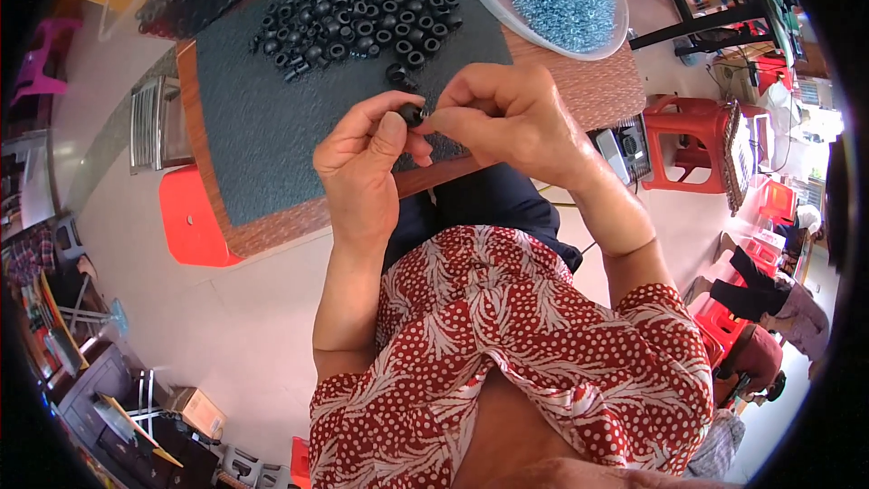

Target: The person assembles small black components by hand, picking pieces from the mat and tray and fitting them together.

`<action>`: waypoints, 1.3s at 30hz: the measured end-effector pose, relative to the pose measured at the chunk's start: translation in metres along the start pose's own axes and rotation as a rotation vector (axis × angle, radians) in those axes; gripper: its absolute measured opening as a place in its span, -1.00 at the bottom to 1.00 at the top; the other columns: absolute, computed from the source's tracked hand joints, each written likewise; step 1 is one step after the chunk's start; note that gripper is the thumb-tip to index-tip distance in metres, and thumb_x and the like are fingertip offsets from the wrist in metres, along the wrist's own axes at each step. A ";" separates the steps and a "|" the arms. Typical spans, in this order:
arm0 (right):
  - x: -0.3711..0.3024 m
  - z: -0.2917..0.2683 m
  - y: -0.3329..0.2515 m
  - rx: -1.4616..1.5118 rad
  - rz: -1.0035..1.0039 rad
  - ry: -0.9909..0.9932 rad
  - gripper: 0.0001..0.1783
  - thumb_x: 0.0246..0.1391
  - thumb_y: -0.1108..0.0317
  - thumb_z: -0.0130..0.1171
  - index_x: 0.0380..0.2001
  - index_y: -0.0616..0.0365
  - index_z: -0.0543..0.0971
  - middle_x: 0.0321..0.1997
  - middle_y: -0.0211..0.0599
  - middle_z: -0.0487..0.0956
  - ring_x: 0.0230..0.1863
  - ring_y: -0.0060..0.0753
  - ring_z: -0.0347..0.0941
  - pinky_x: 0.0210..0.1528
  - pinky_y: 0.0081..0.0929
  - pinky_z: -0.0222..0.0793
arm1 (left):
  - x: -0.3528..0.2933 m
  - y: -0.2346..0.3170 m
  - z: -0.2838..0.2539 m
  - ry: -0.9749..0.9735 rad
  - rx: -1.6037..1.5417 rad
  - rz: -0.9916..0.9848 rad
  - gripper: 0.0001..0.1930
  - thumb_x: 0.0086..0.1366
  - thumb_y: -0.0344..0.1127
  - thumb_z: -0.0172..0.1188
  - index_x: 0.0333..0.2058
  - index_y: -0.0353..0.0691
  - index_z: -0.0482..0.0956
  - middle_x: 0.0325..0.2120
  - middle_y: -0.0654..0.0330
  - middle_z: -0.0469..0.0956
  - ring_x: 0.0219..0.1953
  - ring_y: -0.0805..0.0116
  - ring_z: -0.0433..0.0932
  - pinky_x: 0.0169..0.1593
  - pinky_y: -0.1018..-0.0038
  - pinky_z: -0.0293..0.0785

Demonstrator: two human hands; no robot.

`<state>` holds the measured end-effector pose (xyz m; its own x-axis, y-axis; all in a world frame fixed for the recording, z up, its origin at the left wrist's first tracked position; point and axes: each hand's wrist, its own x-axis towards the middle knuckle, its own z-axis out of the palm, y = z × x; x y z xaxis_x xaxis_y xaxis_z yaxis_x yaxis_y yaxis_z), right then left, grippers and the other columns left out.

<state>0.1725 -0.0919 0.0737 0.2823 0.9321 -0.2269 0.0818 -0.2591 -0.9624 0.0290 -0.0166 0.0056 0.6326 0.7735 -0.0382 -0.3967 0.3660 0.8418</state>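
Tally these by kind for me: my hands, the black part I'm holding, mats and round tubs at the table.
Hands: 2, left hand and right hand
Held black part: 1
Mat: 1
Round tub: 1
Total: 5

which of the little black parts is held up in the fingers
The rounded black part pinched by the left hand, beside the right hand's fingertips; the loose black parts lie on the dark mat.

Red patterned top (561, 344), dark trousers (502, 202)
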 end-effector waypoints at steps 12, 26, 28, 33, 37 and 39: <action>0.000 0.000 0.006 0.033 0.060 -0.056 -0.83 -0.04 0.43 0.23 -0.57 0.29 0.50 -0.68 -0.47 0.44 -0.69 -0.77 0.28 -0.69 -0.75 0.11 | -0.017 0.002 0.004 -0.003 0.097 -0.001 -0.80 0.24 -0.38 0.13 -0.22 -0.39 0.54 -0.44 0.20 0.54 -0.49 0.54 0.48 -0.41 0.62 0.44; 0.020 0.004 0.043 -0.549 -0.410 0.266 -0.79 -0.09 0.34 0.27 -0.48 0.26 0.52 -0.51 -0.31 0.53 -0.52 -0.42 0.43 -0.47 -0.48 0.32 | -0.027 0.006 -0.015 -0.003 -0.041 0.000 -0.69 0.21 -0.27 0.18 -0.19 -0.42 0.48 -0.44 0.09 0.54 -0.53 0.46 0.47 -0.40 0.59 0.44; 0.031 0.010 0.047 -0.793 -0.500 0.377 -0.80 -0.15 0.33 0.28 -0.44 0.19 0.54 -0.49 -0.25 0.48 -0.44 -0.19 0.44 -0.42 -0.32 0.33 | -0.027 0.006 -0.017 0.017 -0.023 0.013 -0.69 0.22 -0.26 0.17 -0.20 -0.42 0.49 -0.44 0.09 0.54 -0.53 0.46 0.48 -0.40 0.59 0.44; 0.042 0.020 0.054 -0.996 -0.587 0.389 -0.82 -0.23 0.35 0.28 -0.54 0.15 0.49 -0.46 -0.21 0.44 -0.35 -0.12 0.41 -0.36 -0.27 0.35 | -0.023 0.007 -0.019 0.109 0.057 0.067 -0.69 0.20 -0.29 0.19 -0.20 -0.44 0.51 -0.43 0.06 0.55 -0.53 0.44 0.48 -0.41 0.57 0.43; 0.042 0.019 0.056 -0.962 -0.637 0.381 -0.83 -0.24 0.37 0.28 -0.55 0.15 0.50 -0.44 -0.21 0.44 -0.35 -0.14 0.39 -0.36 -0.27 0.35 | -0.021 0.008 -0.020 0.121 0.031 0.071 -0.70 0.19 -0.31 0.20 -0.20 -0.45 0.51 -0.42 0.04 0.55 -0.51 0.43 0.49 -0.40 0.55 0.44; 0.038 0.015 0.055 -0.914 -0.648 0.373 -0.83 -0.25 0.38 0.28 -0.54 0.15 0.50 -0.46 -0.22 0.44 -0.36 -0.14 0.39 -0.35 -0.25 0.35 | -0.020 0.007 -0.020 0.117 0.005 0.064 -0.71 0.20 -0.33 0.19 -0.19 -0.46 0.50 -0.41 0.03 0.55 -0.50 0.42 0.49 -0.40 0.54 0.44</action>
<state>0.1730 -0.0671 0.0102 0.1857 0.8638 0.4684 0.9239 0.0089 -0.3826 0.0001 -0.0186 0.0017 0.5244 0.8502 -0.0467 -0.4299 0.3117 0.8474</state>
